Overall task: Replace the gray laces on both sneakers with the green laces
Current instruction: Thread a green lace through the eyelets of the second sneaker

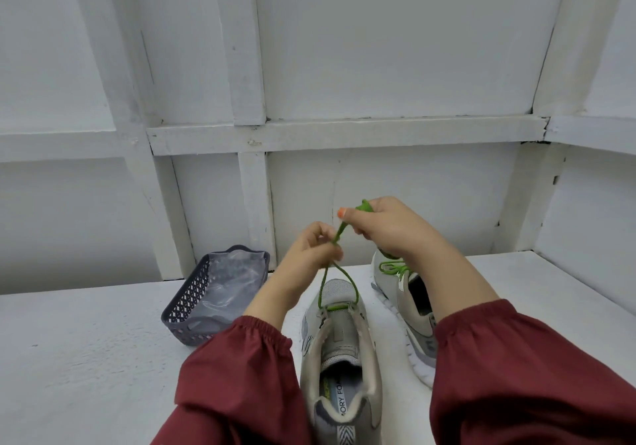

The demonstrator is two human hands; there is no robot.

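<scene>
A gray sneaker [339,351] stands in front of me, toe pointing away, its upper eyelets bare. A green lace [339,277] runs through its lowest eyelets, and both strands rise to my hands. My left hand [311,250] pinches the two strands together above the toe. My right hand [385,226] grips the bunched lace ends higher up. A second gray sneaker [406,301] lies to the right, laced in green, partly hidden behind my right arm.
A dark gray lattice basket [187,301] lined with clear plastic sits on the white table [86,358] to the left. White panelled walls close in at the back and on the right.
</scene>
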